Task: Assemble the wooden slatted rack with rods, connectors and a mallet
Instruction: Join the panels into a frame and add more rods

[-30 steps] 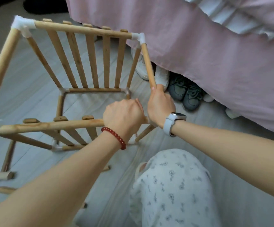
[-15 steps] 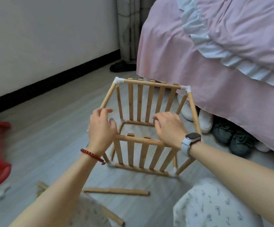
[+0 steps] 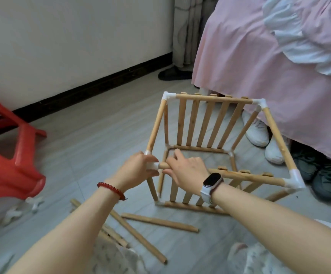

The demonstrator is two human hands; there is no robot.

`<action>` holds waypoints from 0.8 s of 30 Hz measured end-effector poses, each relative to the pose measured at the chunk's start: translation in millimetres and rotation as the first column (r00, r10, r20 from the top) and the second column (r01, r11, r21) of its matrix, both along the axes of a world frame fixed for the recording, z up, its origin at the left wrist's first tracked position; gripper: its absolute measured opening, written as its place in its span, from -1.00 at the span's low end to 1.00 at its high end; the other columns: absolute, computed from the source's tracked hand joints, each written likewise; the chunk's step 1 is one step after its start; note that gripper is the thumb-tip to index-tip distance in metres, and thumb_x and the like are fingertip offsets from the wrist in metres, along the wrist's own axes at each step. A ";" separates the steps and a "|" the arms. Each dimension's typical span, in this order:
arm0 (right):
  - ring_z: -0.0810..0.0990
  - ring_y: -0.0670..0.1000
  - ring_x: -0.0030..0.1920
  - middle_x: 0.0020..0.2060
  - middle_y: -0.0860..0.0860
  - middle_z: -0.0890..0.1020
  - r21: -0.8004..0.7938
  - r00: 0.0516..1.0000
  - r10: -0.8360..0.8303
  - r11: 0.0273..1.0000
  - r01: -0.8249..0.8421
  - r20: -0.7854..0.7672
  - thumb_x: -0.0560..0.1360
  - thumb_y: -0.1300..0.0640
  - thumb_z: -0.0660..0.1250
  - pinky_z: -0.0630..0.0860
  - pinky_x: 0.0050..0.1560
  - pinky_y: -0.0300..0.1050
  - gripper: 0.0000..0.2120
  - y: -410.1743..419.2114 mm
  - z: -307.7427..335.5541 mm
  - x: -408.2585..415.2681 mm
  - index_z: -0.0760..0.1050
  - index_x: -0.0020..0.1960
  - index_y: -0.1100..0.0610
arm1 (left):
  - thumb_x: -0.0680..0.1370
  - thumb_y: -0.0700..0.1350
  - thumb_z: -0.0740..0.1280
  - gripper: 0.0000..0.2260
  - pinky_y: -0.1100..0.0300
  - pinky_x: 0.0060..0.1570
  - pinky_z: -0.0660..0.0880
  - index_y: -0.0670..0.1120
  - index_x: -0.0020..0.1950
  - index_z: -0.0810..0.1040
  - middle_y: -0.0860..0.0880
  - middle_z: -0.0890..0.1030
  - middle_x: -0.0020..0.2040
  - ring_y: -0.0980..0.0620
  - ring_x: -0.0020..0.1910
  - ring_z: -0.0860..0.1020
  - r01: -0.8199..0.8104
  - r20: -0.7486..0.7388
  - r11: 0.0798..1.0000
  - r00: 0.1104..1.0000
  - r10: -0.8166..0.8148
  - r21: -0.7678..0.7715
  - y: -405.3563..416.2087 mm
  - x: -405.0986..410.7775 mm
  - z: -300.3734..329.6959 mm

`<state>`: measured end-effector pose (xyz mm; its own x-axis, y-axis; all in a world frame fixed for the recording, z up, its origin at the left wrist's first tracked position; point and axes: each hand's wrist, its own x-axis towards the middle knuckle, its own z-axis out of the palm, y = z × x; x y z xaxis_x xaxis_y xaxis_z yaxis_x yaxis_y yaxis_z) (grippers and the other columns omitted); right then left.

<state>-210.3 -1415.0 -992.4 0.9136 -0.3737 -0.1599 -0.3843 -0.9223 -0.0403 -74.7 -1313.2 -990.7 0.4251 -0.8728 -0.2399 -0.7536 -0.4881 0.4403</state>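
Off to the left of the fingers, a red plastic stool (image 3: 12, 167) is lying tipped on the floor (image 3: 93, 131), with spare white connectors (image 3: 22, 209) just below it. The left hand (image 3: 136, 172) is reaching forward with its forearm stretched out, its fingers (image 3: 150, 158) wrapping the white corner connector (image 3: 153, 166) at the near left top corner of the wooden slatted rack (image 3: 210, 147), which is standing on the floor beside the pink-covered bed (image 3: 269, 76). Touching it on the right, the right hand (image 3: 188, 171), wrist bent and wearing a smartwatch (image 3: 212, 181), is pinching the end of the near top rod (image 3: 245, 176) right where it enters that connector. The step in hand seems to be seating this rod in its socket; the next move probably calls for pushing the two together along the rod's line while the left hand is bracing the corner. Below the fingers, loose rods (image 3: 158, 222) are lying on the floor. No mallet is showing.
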 end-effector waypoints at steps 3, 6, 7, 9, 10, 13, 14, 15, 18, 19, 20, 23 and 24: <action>0.38 0.08 -0.27 0.07 0.06 0.37 0.053 1.000 -0.005 0.999 0.005 -0.005 0.61 -0.13 0.05 0.29 -0.26 -0.04 -0.66 -6.1 1.8 -10.6 0.35 0.17 0.12 | 0.49 -0.08 0.42 -0.68 0.22 -0.11 0.33 -0.05 0.23 0.56 -0.02 0.47 -0.09 -0.03 -0.07 0.47 0.034 0.017 0.997 0.999 -0.033 -0.071 1.7 -14.6 -0.3; 0.37 0.05 -0.27 0.01 0.03 0.34 0.180 1.000 0.027 0.983 -0.023 -0.016 0.61 -0.05 0.12 0.26 -0.24 -0.06 -0.73 -9.4 7.3 -19.0 0.38 0.14 0.12 | 0.54 -0.05 0.34 -0.59 0.19 0.04 0.40 0.00 0.39 0.42 -0.06 0.57 0.06 -0.06 0.11 0.52 0.091 -0.068 0.996 0.993 -0.092 -0.024 4.6 -15.8 -2.1; 0.37 0.04 -0.27 -0.01 0.00 0.32 0.218 0.999 0.034 0.975 -0.029 -0.020 0.61 -0.02 0.13 0.26 -0.23 -0.07 -0.76 -9.8 9.0 -21.7 0.40 0.15 0.12 | 0.57 -0.05 0.31 -0.58 0.16 0.11 0.42 0.00 0.43 0.37 -0.08 0.60 0.09 -0.06 0.14 0.53 0.107 -0.138 0.994 0.985 -0.107 -0.007 6.2 -14.5 -2.7; 0.37 0.03 -0.26 -0.04 -0.03 0.28 0.250 0.999 0.041 0.968 -0.034 -0.024 0.61 0.02 0.14 0.26 -0.21 -0.08 -0.78 -9.6 11.0 -27.2 0.41 0.16 0.11 | 0.61 -0.04 0.22 -0.61 0.15 0.13 0.45 0.01 0.45 0.35 -0.12 0.62 -0.04 -0.03 0.08 0.56 0.109 -0.276 0.994 0.956 -0.101 0.012 8.2 -14.0 -1.3; 0.38 0.04 -0.25 -0.05 -0.03 0.27 0.248 0.999 0.041 0.968 -0.034 -0.023 0.61 0.02 0.14 0.26 -0.21 -0.08 -0.78 -9.1 11.4 -29.2 0.42 0.17 0.11 | 0.62 -0.03 0.19 -0.63 0.17 0.07 0.47 0.01 0.43 0.37 -0.10 0.58 -0.14 0.02 -0.02 0.56 0.095 -0.339 0.995 0.937 -0.083 0.018 8.3 -15.1 0.5; 0.37 0.04 -0.26 -0.05 -0.03 0.27 0.225 1.000 0.023 0.974 -0.020 -0.012 0.61 0.02 0.12 0.28 -0.19 -0.06 -0.76 -8.1 11.8 -32.0 0.43 0.17 0.10 | 0.63 -0.04 0.18 -0.69 0.22 -0.06 0.42 0.00 0.36 0.47 -0.11 0.51 -0.15 0.05 -0.19 0.51 0.055 -0.408 0.998 0.912 -0.036 0.034 3.2 -18.0 3.2; 0.37 0.05 -0.26 -0.05 -0.03 0.27 0.224 1.000 0.015 0.975 -0.012 -0.011 0.62 0.02 0.12 0.28 -0.18 -0.05 -0.76 -7.3 11.3 -32.9 0.43 0.17 0.11 | 0.62 -0.04 0.20 -0.71 0.20 -0.02 0.42 0.00 0.33 0.49 -0.09 0.54 -0.05 0.00 -0.07 0.54 0.042 -0.404 0.998 0.914 -0.022 0.040 1.7 -19.3 3.2; 0.37 0.05 -0.26 -0.05 -0.03 0.26 0.224 1.000 0.010 0.975 -0.008 -0.007 0.61 0.01 0.12 0.28 -0.18 -0.05 -0.76 -6.9 10.7 -32.8 0.43 0.17 0.11 | 0.62 -0.03 0.21 -0.72 0.18 0.03 0.42 0.01 0.31 0.51 -0.08 0.57 0.00 -0.06 0.05 0.54 0.029 -0.398 0.998 0.918 -0.008 0.047 0.6 -19.8 3.3; 0.40 0.06 -0.25 -0.07 -0.05 0.24 0.217 1.000 -0.005 0.976 0.005 0.000 0.61 0.01 0.14 0.31 -0.17 -0.04 -0.76 -4.9 9.9 -34.9 0.43 0.16 0.11 | 0.61 -0.03 0.22 -0.73 0.14 0.10 0.40 0.00 0.29 0.52 -0.16 0.57 0.12 -0.13 0.20 0.48 0.017 -0.396 0.995 0.918 0.023 0.098 -2.5 -24.1 6.0; 0.41 0.06 -0.25 -0.07 -0.05 0.24 0.211 1.000 -0.007 0.977 0.007 0.001 0.61 0.01 0.14 0.31 -0.17 -0.04 -0.77 -4.5 9.7 -35.8 0.43 0.16 0.11 | 0.61 -0.03 0.22 -0.73 0.11 0.14 0.40 0.00 0.29 0.52 -0.18 0.56 0.13 -0.13 0.22 0.48 0.020 -0.396 0.993 0.918 0.029 0.118 -3.9 -25.1 7.4; 0.41 0.06 -0.25 -0.06 -0.05 0.24 0.206 1.000 -0.009 0.978 0.009 0.001 0.61 0.01 0.13 0.32 -0.17 -0.04 -0.77 -3.7 9.9 -37.0 0.44 0.16 0.11 | 0.61 -0.03 0.22 -0.72 0.07 0.18 0.39 -0.02 0.29 0.52 -0.16 0.55 0.11 -0.13 0.21 0.47 0.023 -0.397 0.990 0.917 0.033 0.137 -4.8 -25.8 9.0; 0.40 0.06 -0.25 -0.02 -0.01 0.30 0.196 1.000 -0.010 0.981 0.006 0.019 0.61 0.01 0.13 0.36 -0.16 -0.03 -0.76 -1.6 9.6 -37.6 0.44 0.16 0.11 | 0.61 -0.03 0.23 -0.73 0.09 0.21 0.37 -0.03 0.29 0.52 0.03 0.50 0.00 0.02 0.09 0.46 0.039 -0.408 0.985 0.912 0.033 0.169 -6.7 -23.1 13.5; 0.40 0.05 -0.26 0.01 0.01 0.32 0.194 1.000 -0.008 0.981 0.003 0.025 0.61 0.01 0.13 0.35 -0.17 -0.03 -0.76 -1.3 9.6 -37.6 0.44 0.16 0.12 | 0.61 -0.04 0.23 -0.73 0.10 0.22 0.37 -0.03 0.29 0.51 0.08 0.48 -0.02 0.06 0.09 0.45 0.045 -0.412 0.983 0.911 0.032 0.175 -7.6 -21.7 13.9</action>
